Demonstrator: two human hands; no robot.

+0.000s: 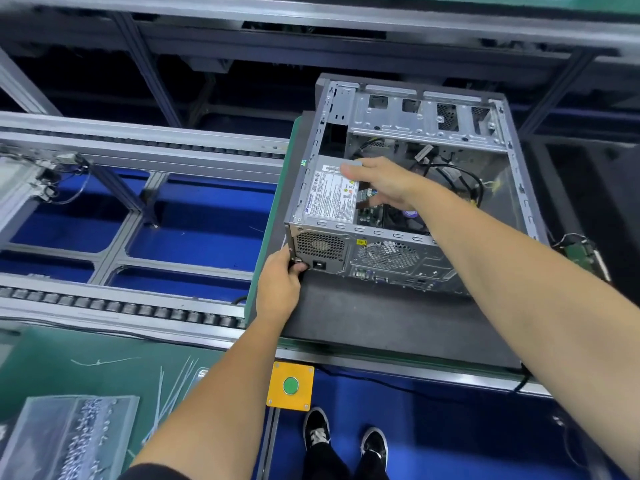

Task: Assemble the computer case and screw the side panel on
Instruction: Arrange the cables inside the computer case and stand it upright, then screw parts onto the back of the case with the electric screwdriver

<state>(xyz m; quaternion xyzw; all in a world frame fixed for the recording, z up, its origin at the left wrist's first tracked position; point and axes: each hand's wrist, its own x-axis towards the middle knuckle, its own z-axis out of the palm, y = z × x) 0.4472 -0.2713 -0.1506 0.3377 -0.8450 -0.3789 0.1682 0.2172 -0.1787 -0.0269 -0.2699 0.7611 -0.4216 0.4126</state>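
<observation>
A worker's left hand (278, 285) holds the near rear corner of an open computer case (398, 188), its grip curled round the edge beside the power socket. The right hand (384, 183) reaches into the case over the power supply (332, 195), thumb on the unit's top; whether its fingers grasp anything cannot be told. The case lies on its side, panel off, on a dark mat (381, 320) atop the conveyor desk (138, 306). A yellow box with a green button (290, 386) sits on the desk's near edge; cable ties (169, 393) and a tray of screws (76, 438) lie to the left.
</observation>
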